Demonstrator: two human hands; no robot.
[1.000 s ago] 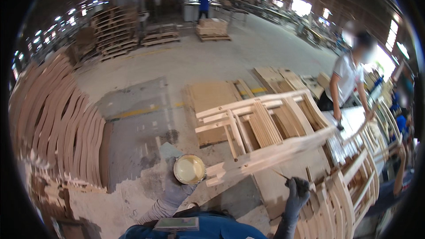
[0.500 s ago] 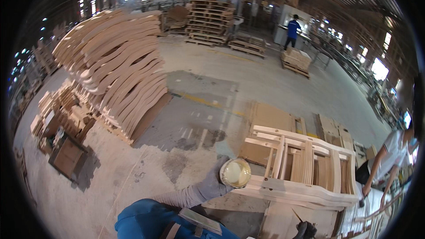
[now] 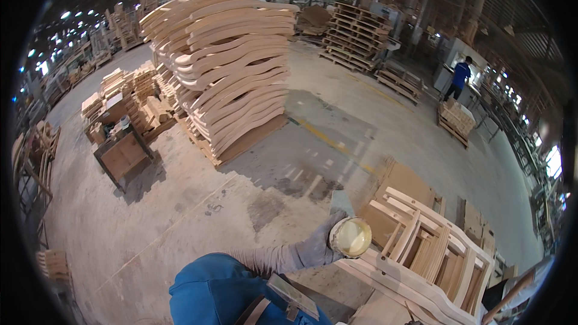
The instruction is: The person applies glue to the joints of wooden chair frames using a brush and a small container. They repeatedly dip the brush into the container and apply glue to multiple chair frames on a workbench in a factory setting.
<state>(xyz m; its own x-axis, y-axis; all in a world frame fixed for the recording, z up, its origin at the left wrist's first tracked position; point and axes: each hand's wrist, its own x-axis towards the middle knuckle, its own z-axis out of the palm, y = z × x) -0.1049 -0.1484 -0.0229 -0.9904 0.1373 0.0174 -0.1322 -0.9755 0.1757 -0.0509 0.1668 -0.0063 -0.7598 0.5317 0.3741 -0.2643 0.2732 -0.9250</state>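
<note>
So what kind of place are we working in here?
Most likely a furniture workshop: a tall stack of curved wooden parts, piled pallets, and an unfinished chair frame beside the gloved left hand.

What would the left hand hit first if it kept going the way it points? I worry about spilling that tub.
Probably the wooden chair frame: the gloved left hand holds the round tub right beside its nearest rails, pointing toward them. Depth is uncertain.

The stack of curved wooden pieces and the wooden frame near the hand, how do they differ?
The stack of curved wooden pieces is tall, loose wavy parts piled on the floor; the wooden frame is low, assembled from straight slats and rails. The stack stands far from the left hand; the frame lies beside it, by the small tin it holds. Both are pale, unfinished wood.
</note>
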